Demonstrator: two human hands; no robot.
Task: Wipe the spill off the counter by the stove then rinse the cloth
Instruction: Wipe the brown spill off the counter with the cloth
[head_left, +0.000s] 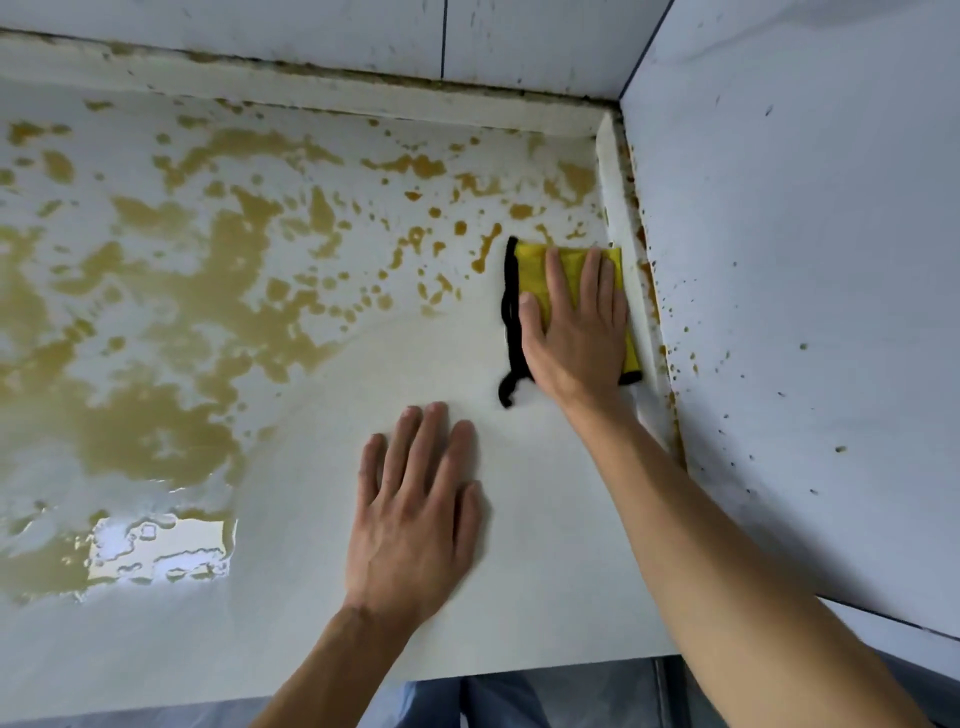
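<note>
A yellow cloth (532, 273) with a black edge lies flat on the white counter (322, 597), close to the right-hand wall. My right hand (576, 327) presses on it with straight, spread fingers. My left hand (415, 514) rests flat on a dry part of the counter, nearer the front edge. A brownish-yellow spill (156, 332) covers the left and back of the counter in pools and droplets, reaching up to the cloth's far side.
White tiled walls (805, 312) meet in the back right corner and carry small brown splashes. A raised white lip (621, 249) runs along the counter's right side. The counter's front edge (467, 673) is at the bottom.
</note>
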